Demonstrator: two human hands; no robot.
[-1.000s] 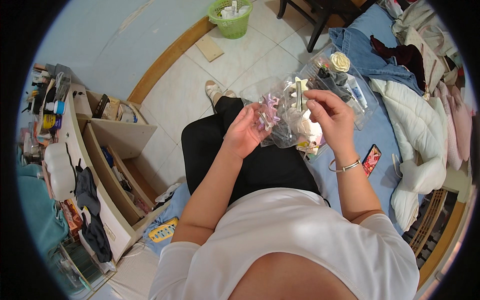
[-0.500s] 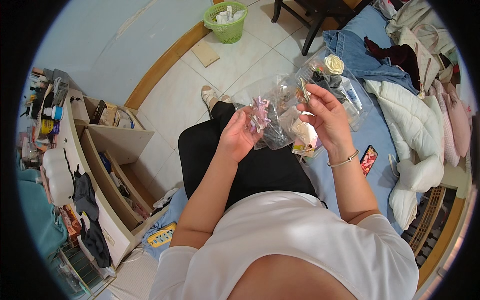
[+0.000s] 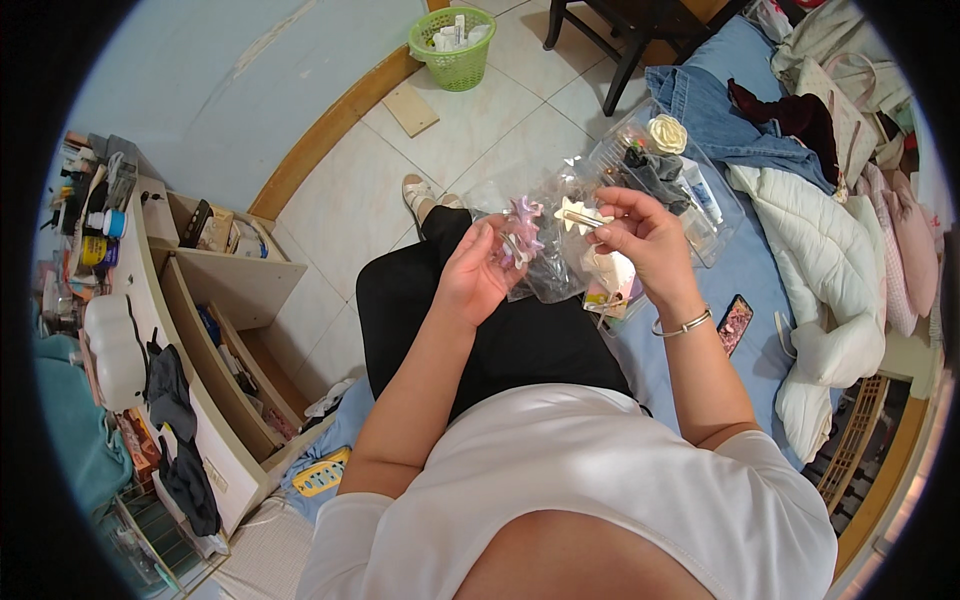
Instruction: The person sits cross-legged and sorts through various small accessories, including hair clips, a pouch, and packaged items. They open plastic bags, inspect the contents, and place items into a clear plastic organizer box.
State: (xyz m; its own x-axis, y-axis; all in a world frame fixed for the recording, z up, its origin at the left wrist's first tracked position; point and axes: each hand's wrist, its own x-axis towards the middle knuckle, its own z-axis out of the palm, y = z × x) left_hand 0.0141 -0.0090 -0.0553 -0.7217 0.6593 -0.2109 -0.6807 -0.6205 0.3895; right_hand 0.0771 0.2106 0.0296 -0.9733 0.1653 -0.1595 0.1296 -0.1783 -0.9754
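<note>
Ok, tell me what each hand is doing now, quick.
Left hand: closed, holding a purple hair clip.
Right hand: closed, pinching a cream hair clip between thumb and fingers.

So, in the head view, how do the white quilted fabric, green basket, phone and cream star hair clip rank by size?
1. White quilted fabric
2. Green basket
3. Phone and cream star hair clip: too close to rank

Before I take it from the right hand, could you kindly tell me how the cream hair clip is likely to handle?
The cream hair clip is probably light, since the right hand pinches it between thumb and fingers. Its straight, shiny metal bar suggests a stiff, perhaps slippery grip, while its pointed outline makes rolling unlikely.
</note>
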